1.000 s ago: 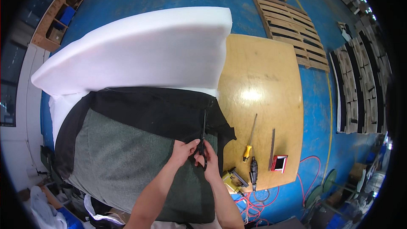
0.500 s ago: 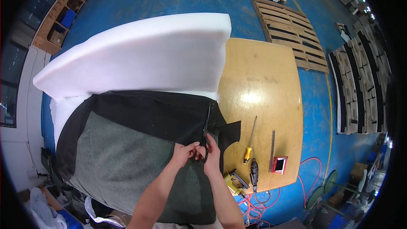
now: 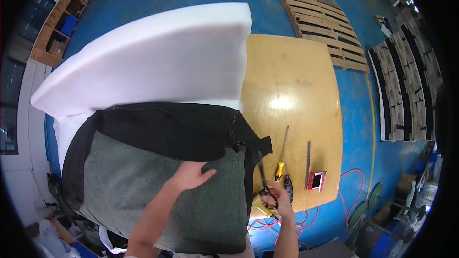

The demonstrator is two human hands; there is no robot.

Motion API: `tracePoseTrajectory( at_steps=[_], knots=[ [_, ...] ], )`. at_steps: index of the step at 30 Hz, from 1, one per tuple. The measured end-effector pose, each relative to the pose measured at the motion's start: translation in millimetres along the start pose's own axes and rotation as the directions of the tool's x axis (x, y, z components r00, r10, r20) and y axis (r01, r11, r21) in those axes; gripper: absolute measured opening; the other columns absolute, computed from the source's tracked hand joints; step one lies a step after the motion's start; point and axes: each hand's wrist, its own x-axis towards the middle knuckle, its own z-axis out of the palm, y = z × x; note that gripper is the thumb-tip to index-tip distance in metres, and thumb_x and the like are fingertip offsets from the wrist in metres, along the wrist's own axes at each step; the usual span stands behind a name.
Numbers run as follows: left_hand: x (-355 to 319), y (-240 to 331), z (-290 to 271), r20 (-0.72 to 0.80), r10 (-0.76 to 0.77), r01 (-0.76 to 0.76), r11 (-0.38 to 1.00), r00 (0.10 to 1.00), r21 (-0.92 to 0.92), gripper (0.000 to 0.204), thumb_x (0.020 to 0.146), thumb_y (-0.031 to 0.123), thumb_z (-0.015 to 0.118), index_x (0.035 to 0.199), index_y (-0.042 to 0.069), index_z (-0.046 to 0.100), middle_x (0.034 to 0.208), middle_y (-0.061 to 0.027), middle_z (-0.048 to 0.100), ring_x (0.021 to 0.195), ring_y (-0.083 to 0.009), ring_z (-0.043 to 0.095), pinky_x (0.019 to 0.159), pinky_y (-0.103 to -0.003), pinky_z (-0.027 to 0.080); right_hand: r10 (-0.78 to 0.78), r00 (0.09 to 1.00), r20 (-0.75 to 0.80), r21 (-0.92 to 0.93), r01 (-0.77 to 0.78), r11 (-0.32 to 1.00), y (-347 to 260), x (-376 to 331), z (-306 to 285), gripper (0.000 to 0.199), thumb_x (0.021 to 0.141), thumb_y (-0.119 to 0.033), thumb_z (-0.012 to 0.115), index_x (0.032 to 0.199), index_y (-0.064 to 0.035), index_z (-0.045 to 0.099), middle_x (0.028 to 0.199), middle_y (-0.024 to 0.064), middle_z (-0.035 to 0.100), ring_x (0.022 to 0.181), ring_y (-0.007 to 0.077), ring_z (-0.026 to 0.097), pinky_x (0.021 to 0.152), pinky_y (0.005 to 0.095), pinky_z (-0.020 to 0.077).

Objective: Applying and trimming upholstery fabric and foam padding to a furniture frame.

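Note:
My right hand [image 3: 284, 204] is closed round the handles of a pair of black scissors [image 3: 263, 176], held at the right side of the upholstered piece with the blades pointing away from me. My left hand [image 3: 189, 176] lies on the grey-green fabric cover [image 3: 143, 196], its thumb spread out to the right. The other fingertips are hidden under the edge of the black fabric [image 3: 167, 131], which borders the cover. At the right, a strip of black fabric [image 3: 260, 145] sticks out over the table. Behind the cover stands a large curved white foam piece [image 3: 167, 57].
On the wooden table [image 3: 291, 86] lie a yellow-handled screwdriver [image 3: 280, 168], a black power tool [image 3: 288, 186], a metal ruler [image 3: 308, 162] and a red box [image 3: 316, 180]. A yellow tool [image 3: 263, 208] lies near my right hand. Red hoses [image 3: 306, 229] trail below. Pallets [image 3: 325, 26] stand beyond.
My hands have separated. The right has carried the scissors away from the black fabric, toward me and right. The left has moved left, its fingers passing under the black fabric's edge.

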Motion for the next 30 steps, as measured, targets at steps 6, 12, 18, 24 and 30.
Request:
tracePoseTrajectory(
  at_steps=[6,12,18,24,30],
  knots=[
    [85,-35,-2,0.114,-0.14,0.043,0.796,0.984,0.604,0.058,0.096,0.055,0.055,0.13,0.008,0.063,0.13,-0.0184,0.063,0.119,-0.0393,0.059,0.103,-0.05,0.046,-0.229,0.915,-0.332,-0.647,-0.045,0.761,89,72,-26,0.072,0.085,-0.011,0.076,0.148,-0.0037,0.041,0.082,0.0146,0.068,0.068,0.0237,0.068,0.064,0.0347,0.0562],
    [174,-73,11,0.243,-0.133,-0.038,0.806,0.961,0.591,0.059,0.098,0.051,0.052,0.139,0.01,0.053,0.145,-0.0197,0.051,0.136,-0.0391,0.046,0.115,-0.047,0.036,0.037,0.994,-0.099,-0.985,-0.103,0.137,85,121,-27,0.078,0.091,-0.031,0.067,0.154,-0.0081,0.028,0.121,0.0202,0.065,0.11,0.035,0.066,0.089,0.0468,0.0551],
    [169,-81,32,0.069,0.124,-0.13,0.601,0.99,0.789,0.05,0.095,0.047,0.058,0.132,0.013,0.061,0.135,-0.0161,0.059,0.133,-0.0369,0.05,0.115,-0.047,0.037,-0.472,0.882,0.007,-0.797,0.29,0.53,-61,101,4,0.086,0.081,-0.029,0.075,0.152,-0.0022,0.033,0.138,0.0235,0.056,0.128,0.0385,0.055,0.105,0.0469,0.046],
    [153,-24,6,0.184,0.012,-0.141,0.686,0.983,0.714,0.039,0.092,0.035,0.062,0.121,0.008,0.064,0.117,-0.0162,0.064,0.115,-0.0337,0.059,0.104,-0.044,0.044,-0.826,0.558,-0.08,-0.759,0.503,0.414,-144,168,106,0.07,0.08,-0.005,0.07,0.144,-0.0027,0.044,0.134,0.0235,0.057,0.126,0.0418,0.055,0.106,0.0446,0.0436],
    [157,-10,12,0.273,0.103,-0.274,0.64,0.957,0.718,0.042,0.09,0.031,0.063,0.121,0.003,0.061,0.106,-0.0171,0.064,0.101,-0.0324,0.064,0.095,-0.044,0.049,-0.748,0.614,-0.254,-0.413,0.63,0.658,-138,216,87,0.029,0.084,0.001,0.058,0.112,-0.0027,0.066,0.095,0.0198,0.07,0.092,0.0349,0.07,0.082,0.0399,0.054]
  ],
)
